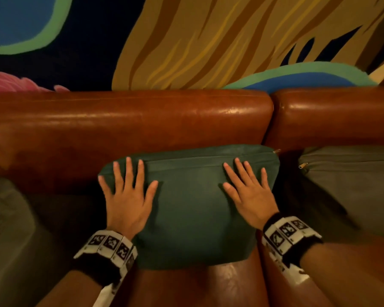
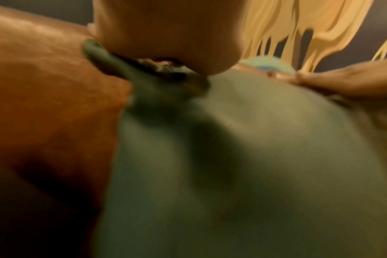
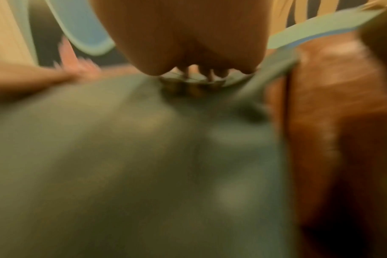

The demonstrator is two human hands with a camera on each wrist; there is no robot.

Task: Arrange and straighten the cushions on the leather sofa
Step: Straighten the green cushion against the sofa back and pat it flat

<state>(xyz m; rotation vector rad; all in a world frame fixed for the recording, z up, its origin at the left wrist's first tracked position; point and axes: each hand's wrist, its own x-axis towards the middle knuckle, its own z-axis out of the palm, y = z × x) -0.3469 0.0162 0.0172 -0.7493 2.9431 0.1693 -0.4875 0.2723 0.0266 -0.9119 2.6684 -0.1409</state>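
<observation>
- Left hand (image 1: 126, 196) and right hand (image 1: 248, 193) lie flat, fingers spread, on a green zippered cushion (image 1: 191, 209).
- Cushion leans against the brown leather sofa (image 1: 129, 125).
- No readable writing.

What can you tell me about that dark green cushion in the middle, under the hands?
The dark green fabric cushion is plump and roughly square, with a zip seam along its top edge and a small metal zip pull at the upper right corner. It stands propped on the brown leather sofa, leaning against the backrest. The left hand and right hand press flat on its front, fingers spread.
</observation>
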